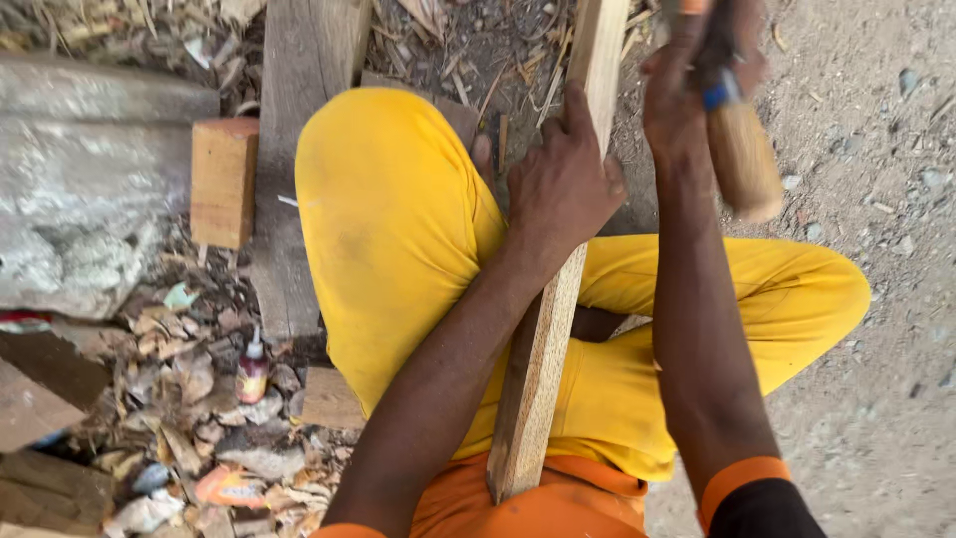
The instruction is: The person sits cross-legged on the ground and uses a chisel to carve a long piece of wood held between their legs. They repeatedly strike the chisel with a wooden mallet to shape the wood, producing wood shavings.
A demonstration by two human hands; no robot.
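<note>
The ground (876, 418) was bare grey dirt on the person's right side and a litter of dry leaves and wood scraps on the left. A big grey stone block (80, 189) lay at the left edge of the ground, with a weathered plank (299, 149) running up beside it toward the far edge. The person sat with legs in yellow trousers (398, 229) folded across the middle of the ground.

A long pale wooden stick (543, 339) ran from the lap up toward the far edge, lying over the trousers between the knees. The left hand (563, 184) was closed around the upper part of the stick, fingers wrapped over it and the thumb along its side. The right hand (697, 75) was raised near the far edge, just right of the stick, gripped tight on the wooden handle of a tool (742, 154); the handle was blurred and the head of the tool was out of view, so its kind could not be told.

A short orange-brown wood block (223, 179) stood on the plank near the stone. A small red bottle (252, 371) with a white cap stood among the leaves, left of the near knee.
</note>
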